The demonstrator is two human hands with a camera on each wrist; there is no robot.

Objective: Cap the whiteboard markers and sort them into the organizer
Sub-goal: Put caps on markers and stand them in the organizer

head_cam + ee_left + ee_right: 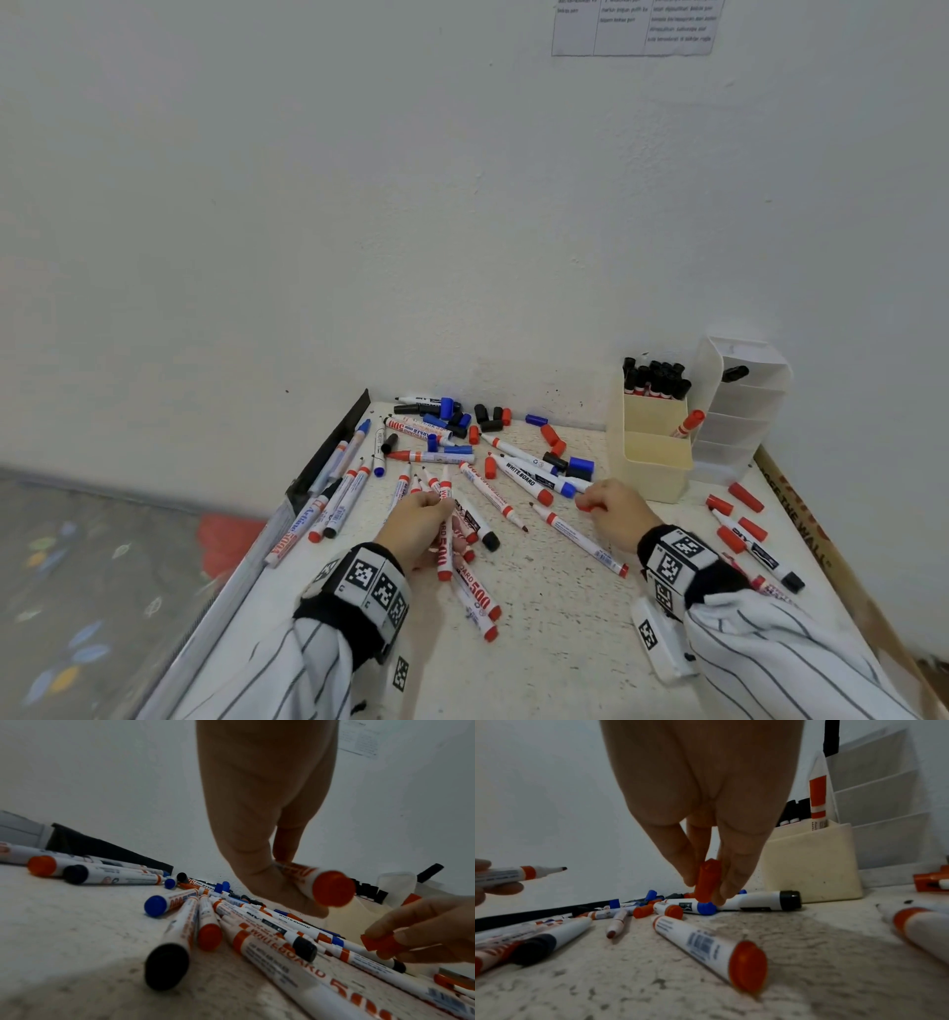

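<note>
My left hand [434, 506] grips an uncapped red whiteboard marker [444, 534] just above the pile; its red butt end [333, 888] faces the left wrist camera and its bare tip [557, 869] shows at the right wrist view's left edge. My right hand [590, 502] pinches a loose red cap [707, 880] between thumb and fingers, low over the table, right of the marker. The cream organizer [649, 491] stands behind the right hand, with several black-capped markers [655, 380] in its back compartment and one capped red marker [688, 424] in the middle one.
Many markers and loose red, blue and black caps [493, 416] lie scattered across the speckled table [554, 616]. A white tiered organizer [739, 411] holding one black marker stands against the wall. More red caps [744, 496] lie at the right. The table's left edge drops to the floor.
</note>
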